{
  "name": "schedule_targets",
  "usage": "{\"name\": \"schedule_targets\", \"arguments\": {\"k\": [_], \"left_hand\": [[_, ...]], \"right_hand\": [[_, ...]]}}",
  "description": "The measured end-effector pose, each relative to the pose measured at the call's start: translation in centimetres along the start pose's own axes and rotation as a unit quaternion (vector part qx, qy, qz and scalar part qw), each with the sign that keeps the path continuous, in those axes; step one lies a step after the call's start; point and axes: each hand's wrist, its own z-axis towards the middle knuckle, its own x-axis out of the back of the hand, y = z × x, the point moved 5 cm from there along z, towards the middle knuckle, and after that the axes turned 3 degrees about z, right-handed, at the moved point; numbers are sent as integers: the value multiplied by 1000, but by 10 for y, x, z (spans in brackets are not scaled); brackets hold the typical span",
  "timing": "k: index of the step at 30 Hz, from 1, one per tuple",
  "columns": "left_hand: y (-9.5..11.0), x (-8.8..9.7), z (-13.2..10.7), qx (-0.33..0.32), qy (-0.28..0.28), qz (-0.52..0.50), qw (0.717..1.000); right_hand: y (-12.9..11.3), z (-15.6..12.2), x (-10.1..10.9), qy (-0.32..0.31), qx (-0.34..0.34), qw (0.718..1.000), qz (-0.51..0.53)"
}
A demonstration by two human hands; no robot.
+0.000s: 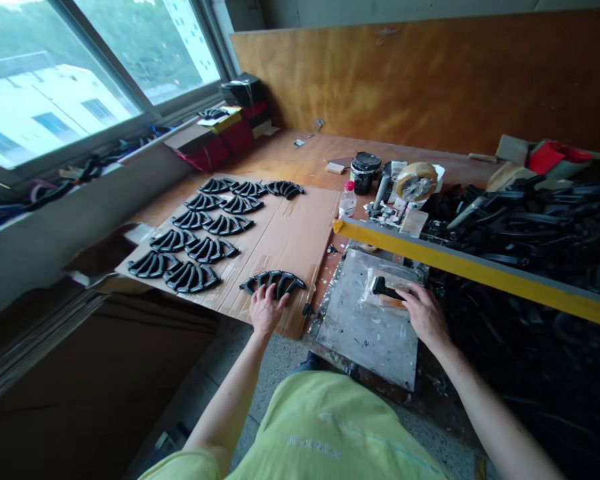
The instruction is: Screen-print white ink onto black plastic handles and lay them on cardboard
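Black handle (384, 288), wide at one end, at the right hand (425, 313), above a metal plate (365, 340) near the front edge of the worktop (280, 153). The fingertips of the right hand close on its narrow end and cover it, so its full length cannot be read. Beneath it lies a wooden block (391, 303), partly hidden by the handle and by shiny clear film (367, 295); whether handle and block touch cannot be told.

The left hand (266, 312) reaches over the near edge of a cardboard sheet (295, 227), close to its near right corner, with its fingers on a fanned row of handles (275, 276). The fingers mask the middle of this row; whether they grip or merely rest cannot be told. Further fanned rows (229, 225) lie along the left side of the sheet, from its near edge to its far edge; their pieces overlap too closely to be counted reliably.

To the right, a yellow bar (470, 257) crosses above the plate's far edge and is cut off by the picture's margin. Behind and below it, a heap of black parts (520, 213) sinks into shadow, single pieces hard to separate. Near the bar's left end stand a bottle (347, 201), its base hidden, and a dark tub (364, 175).
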Motion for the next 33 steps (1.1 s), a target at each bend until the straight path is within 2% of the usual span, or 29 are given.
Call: {"name": "schedule_targets", "arguments": {"k": [3, 5, 8, 11, 13, 15, 19, 22, 24, 26, 29, 33], "left_hand": [[9, -4, 4, -3, -26, 15, 1000], [11, -4, 9, 3, -39, 16, 999], [10, -2, 18, 5, -58, 16, 998], [7, -2, 23, -2, -77, 20, 997], [6, -3, 24, -16, -92, 25, 995], [5, -3, 25, -32, -104, 29, 994], [3, 0, 33, -76, -127, 24, 989], [-2, 1, 52, -112, -146, 5, 983], [-3, 0, 77, -128, -150, -10, 980], [1, 0, 113, -152, -142, -20, 978], [23, 3, 185, -227, -120, -33, 966], [61, 4, 291, -325, -125, -40, 936]], "right_hand": [[-35, 4, -4, 7, 5, 1000, 21], [-75, 12, -27, -37, 19, 992, 118], [-141, 30, -94, -176, -6, 941, 289], [-188, 54, -171, -283, -102, 890, 343], [-206, 70, -209, -309, -152, 877, 335], [-215, 81, -231, -313, -185, 878, 313], [-224, 80, -246, -282, -241, 876, 307], [-231, 78, -254, -231, -249, 880, 332], [-235, 89, -261, -182, -228, 894, 341], [-236, 114, -268, -141, -205, 907, 339], [-229, 172, -278, -102, -206, 919, 320], [-212, 262, -297, -64, -234, 925, 292]]}}
